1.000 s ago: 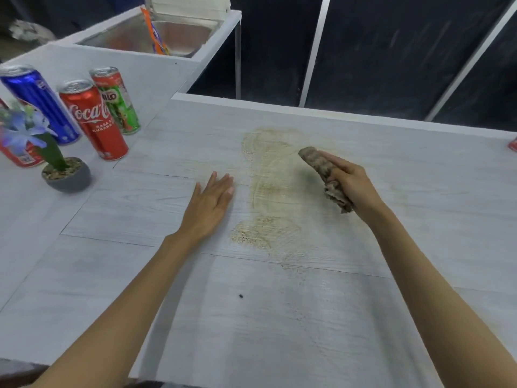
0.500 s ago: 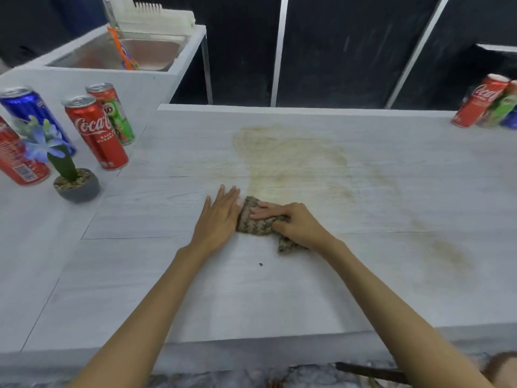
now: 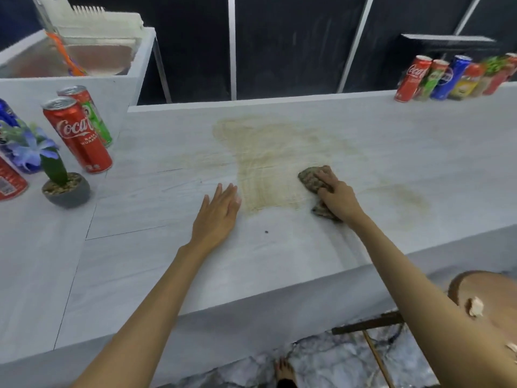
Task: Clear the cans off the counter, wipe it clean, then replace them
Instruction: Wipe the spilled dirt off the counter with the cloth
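One cloth (image 3: 310, 178) in right hand (image 3: 338, 198), counter (image 3: 167, 261) smeared.

The left edge chopped off most of the blue can (image 3: 6, 114) and the red can (image 3: 9, 179) below it. The green can (image 3: 96, 119) sat half hidden behind the Coca-Cola can (image 3: 79, 135). Labels on the far-right cans (image 3: 447, 78) were mostly too blurry to read, and the last one was cut by the frame. The right hand (image 3: 337, 196) covered much of the cloth (image 3: 311, 178).

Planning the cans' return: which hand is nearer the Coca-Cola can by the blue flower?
Left. The left hand lies flat, right of the Coca-Cola can; the right hand is farther right, gripping the cloth.
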The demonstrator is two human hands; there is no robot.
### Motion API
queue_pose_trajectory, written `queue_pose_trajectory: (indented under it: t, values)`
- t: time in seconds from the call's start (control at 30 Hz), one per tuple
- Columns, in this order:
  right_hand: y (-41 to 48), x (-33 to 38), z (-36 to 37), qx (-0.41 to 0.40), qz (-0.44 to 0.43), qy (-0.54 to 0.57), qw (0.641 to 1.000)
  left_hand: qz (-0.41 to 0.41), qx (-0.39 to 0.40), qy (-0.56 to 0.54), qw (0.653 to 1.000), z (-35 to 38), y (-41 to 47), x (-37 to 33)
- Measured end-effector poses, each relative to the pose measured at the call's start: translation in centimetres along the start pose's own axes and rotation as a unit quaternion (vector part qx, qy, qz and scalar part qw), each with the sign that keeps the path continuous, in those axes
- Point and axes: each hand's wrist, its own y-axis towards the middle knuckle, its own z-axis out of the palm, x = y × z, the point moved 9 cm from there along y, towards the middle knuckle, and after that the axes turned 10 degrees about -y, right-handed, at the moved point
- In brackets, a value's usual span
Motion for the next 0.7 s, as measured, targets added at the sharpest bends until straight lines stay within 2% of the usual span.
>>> queue_pose_trajectory:
  t: [0.07, 0.3, 0.37, 0.43, 0.5, 0.57, 0.63, 0.7]
  values:
    - [-1.6, 2.1, 1.7, 0.004, -0.024, -0.033, 0.999, 0.008, 0.000, 0.032, 0.999, 0.3, 0.1, 0.2]
    - [-9.8, 8.7, 6.2, 0.030, -0.114, 0.042, 0.992, 0.019, -0.011, 0.032, 0.999, 0.2, 0.0, 0.0]
    - [-10.8, 9.7, 7.1, 0.046, -0.122, 0.070, 0.989, 0.021, -0.016, 0.023, 0.999, -0.1, -0.2, -0.1]
    - [-10.9, 9.7, 7.4, 0.078, -0.095, 0.144, 0.982, 0.022, -0.026, 0.011, 0.999, -0.4, -0.4, -0.1]
    - [-10.2, 8.8, 6.6, 0.107, -0.040, 0.287, 0.951, 0.019, -0.032, -0.011, 0.999, -0.7, -0.5, -0.1]
    - [-8.7, 7.4, 5.4, 0.114, 0.011, 0.419, 0.901, 0.011, -0.030, -0.033, 0.999, -0.9, -0.4, -0.1]
    - [-6.7, 5.9, 3.6, 0.096, 0.034, 0.483, 0.870, 0.002, -0.025, -0.044, 0.999, -0.8, -0.2, 0.0]
    - [-4.4, 4.3, 1.5, 0.058, 0.038, 0.509, 0.858, -0.009, -0.023, -0.045, 0.999, -0.7, 0.3, 0.2]
